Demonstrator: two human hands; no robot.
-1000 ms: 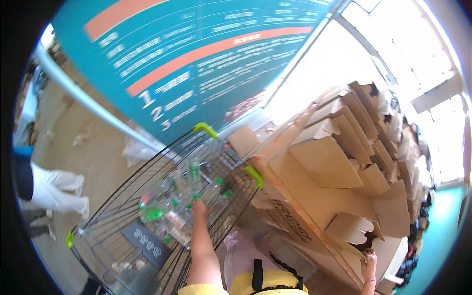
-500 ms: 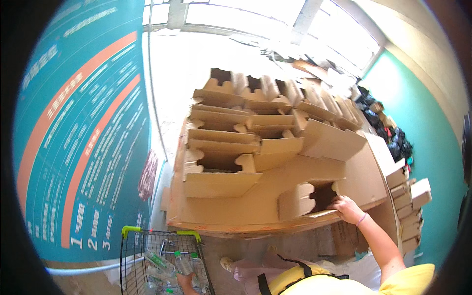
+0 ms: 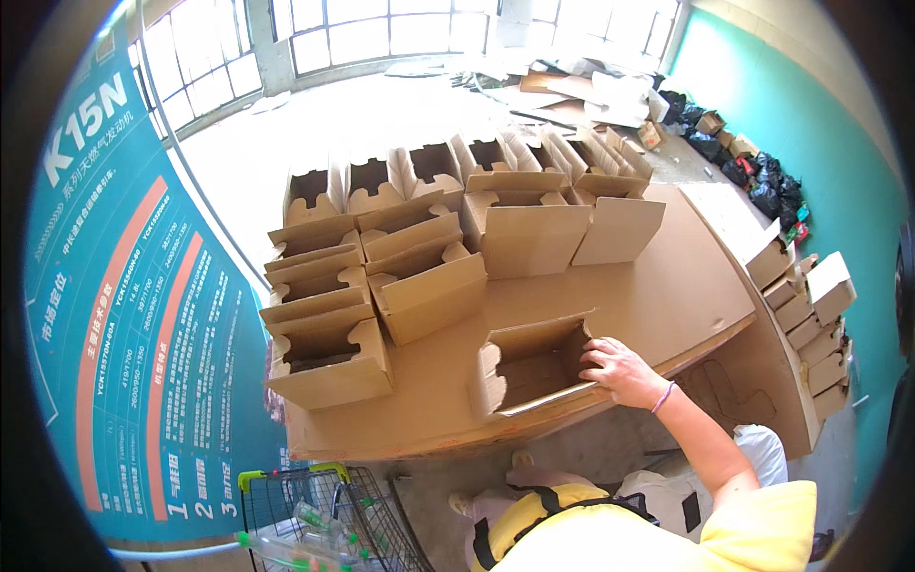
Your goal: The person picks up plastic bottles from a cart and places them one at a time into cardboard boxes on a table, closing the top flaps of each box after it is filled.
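My right hand [image 3: 625, 372] grips the right wall of an open, empty cardboard box [image 3: 534, 405] near the table's front edge, its fingers curled over the rim. At the bottom left, a clear plastic bottle [image 3: 278, 550] with a green cap lies tilted above the side of a black wire cart [image 3: 250, 515]. My left hand [image 3: 310, 562] shows only as a smeared patch against this bottle, which it appears to hold; most of the hand is hidden. More clear bottles [image 3: 324, 520] with green caps lie inside the cart.
Several open cardboard boxes [image 3: 329, 377] stand in rows across the cardboard-covered table [image 3: 534, 315]. A tall teal printed board [image 3: 124, 315] rises at the left. Stacked boxes [image 3: 810, 324] and black bags [image 3: 777, 191] line the right wall.
The view has shifted, and the table boxes appear farther left. My right hand stays at the box, now turned to show more of its inside. A bottle has come up from the cart.
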